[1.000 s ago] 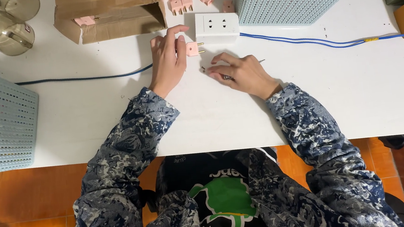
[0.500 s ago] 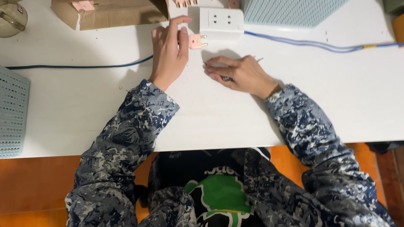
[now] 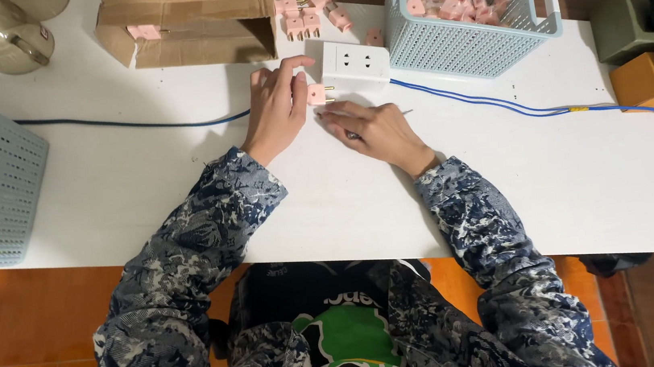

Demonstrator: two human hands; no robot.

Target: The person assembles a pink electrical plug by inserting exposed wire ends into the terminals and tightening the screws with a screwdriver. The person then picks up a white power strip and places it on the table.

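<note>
Left hand pinching a small pink plug beside the white socket block, prongs sideways for access; right hand closed around a thin tool, resting on the table.

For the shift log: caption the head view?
Left hand holds a pink plug beside a white socket box; right hand rests on the table.

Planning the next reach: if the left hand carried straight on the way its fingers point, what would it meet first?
The left hand, holding a pink plug, points toward the white socket block; that block probably comes first.
</note>
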